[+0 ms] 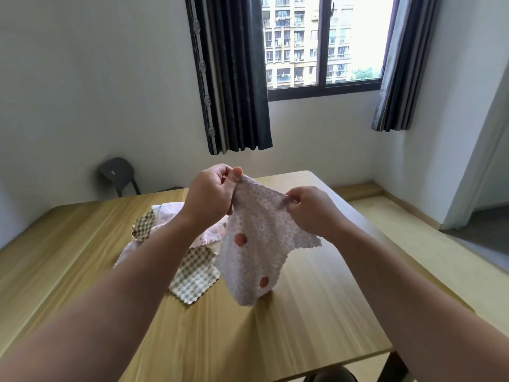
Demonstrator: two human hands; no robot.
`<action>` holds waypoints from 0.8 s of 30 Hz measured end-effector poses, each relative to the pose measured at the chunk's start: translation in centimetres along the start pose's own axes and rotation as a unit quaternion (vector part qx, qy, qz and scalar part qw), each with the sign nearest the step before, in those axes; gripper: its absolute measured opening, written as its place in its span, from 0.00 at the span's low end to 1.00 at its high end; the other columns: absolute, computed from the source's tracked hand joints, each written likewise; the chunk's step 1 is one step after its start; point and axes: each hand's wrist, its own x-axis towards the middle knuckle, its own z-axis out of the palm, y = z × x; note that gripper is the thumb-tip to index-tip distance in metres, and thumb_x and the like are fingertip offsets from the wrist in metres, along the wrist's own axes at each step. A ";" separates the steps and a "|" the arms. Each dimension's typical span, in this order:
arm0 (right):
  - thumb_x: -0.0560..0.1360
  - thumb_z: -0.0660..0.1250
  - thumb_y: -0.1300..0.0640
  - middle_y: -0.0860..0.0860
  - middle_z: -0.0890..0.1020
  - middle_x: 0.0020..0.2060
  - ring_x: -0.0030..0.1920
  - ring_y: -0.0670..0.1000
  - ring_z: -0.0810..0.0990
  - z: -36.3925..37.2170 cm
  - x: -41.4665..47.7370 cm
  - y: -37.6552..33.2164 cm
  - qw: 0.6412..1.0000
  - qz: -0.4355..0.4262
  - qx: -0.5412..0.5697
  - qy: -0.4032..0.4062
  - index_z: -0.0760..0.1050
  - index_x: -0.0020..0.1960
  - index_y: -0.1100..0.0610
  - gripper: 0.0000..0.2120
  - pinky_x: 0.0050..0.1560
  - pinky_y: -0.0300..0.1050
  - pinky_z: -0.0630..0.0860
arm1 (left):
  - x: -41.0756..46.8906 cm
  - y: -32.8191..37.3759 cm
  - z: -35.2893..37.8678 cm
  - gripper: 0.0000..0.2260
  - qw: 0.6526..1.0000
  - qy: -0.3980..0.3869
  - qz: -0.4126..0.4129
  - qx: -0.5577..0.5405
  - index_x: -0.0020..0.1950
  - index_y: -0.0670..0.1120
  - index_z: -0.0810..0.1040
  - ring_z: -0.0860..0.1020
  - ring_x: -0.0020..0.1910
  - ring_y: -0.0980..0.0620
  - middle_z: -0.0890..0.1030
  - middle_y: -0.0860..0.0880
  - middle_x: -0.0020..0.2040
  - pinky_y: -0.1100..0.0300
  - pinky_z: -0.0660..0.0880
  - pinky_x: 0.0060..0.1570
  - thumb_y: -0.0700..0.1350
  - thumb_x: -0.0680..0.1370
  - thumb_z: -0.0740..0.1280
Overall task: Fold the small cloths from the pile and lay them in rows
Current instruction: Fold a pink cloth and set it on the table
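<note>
Aloft: a pale dotted cloth [256,244] with two reddish spots, lifted clear of the pile [162,216] and hanging over the wooden surface [261,340] — whether its lowest tip touches the wood cannot be told.
Left hand [212,194]: thumb and fingers pinching the cloth's top corner, the highest point of the fabric.
Right hand [311,210]: fingers curled, pinching the same upper edge a little lower and to the right, so the stretch between the two grips is pulled nearly taut.
Why held so: gripped at two points along one edge, the cloth drops open under its own weight (probably a way to find its corners and shake it flat before a first fold).
Heap: pink and beige-checked cloths lie just behind and left of the held one, partly hidden by the left forearm; one checked cloth [195,277] spreads toward the near side.
Rows: no folded cloths visible on the surface — by that measure the job looks barely begun.
Background: a dark chair [118,172] against the wall, dark curtains [234,78] beside a window.
</note>
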 end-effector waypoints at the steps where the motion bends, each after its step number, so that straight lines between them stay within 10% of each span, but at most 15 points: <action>1: 0.79 0.62 0.58 0.47 0.79 0.38 0.37 0.48 0.75 -0.2 0.0 0.6 1.000 0.006 -0.018 -0.011 0.82 0.42 0.51 0.11 0.31 0.32 0.65 | 0.1 0.1 0.2 0.16 1.000 0.004 -0.003 -0.010 0.40 0.47 0.76 0.74 0.22 0.51 0.75 0.50 0.24 0.62 0.71 0.27 0.53 0.84 0.63; 9: 0.83 0.62 0.45 0.49 0.76 0.37 0.44 0.55 0.76 -2.9 -0.6 4.2 0.997 0.048 0.000 0.055 0.73 0.42 0.56 0.17 0.42 0.46 0.67 | 1.1 -1.2 1.2 0.19 0.993 -0.110 -0.045 0.007 0.46 0.45 0.82 0.79 0.33 0.52 0.82 0.51 0.34 0.56 0.79 0.36 0.56 0.66 0.82; 13: 0.78 0.67 0.42 0.49 0.80 0.38 0.40 0.50 0.78 -4.9 -1.0 5.3 0.999 0.037 0.002 0.027 0.78 0.42 0.57 0.18 0.41 0.45 0.74 | 1.2 -2.4 1.9 0.05 0.990 -0.119 -0.039 0.057 0.45 0.46 0.85 0.71 0.27 0.58 0.77 0.56 0.29 0.59 0.69 0.33 0.47 0.77 0.75; 24: 0.77 0.70 0.62 0.53 0.84 0.39 0.37 0.48 0.76 -10.1 -3.0 8.5 0.990 0.069 0.096 -0.075 0.86 0.50 0.59 0.07 0.35 0.38 0.72 | 1.9 -1.7 4.2 0.23 0.975 -0.177 -0.131 -0.006 0.43 0.38 0.78 0.76 0.24 0.45 0.77 0.43 0.27 0.54 0.72 0.29 0.56 0.83 0.61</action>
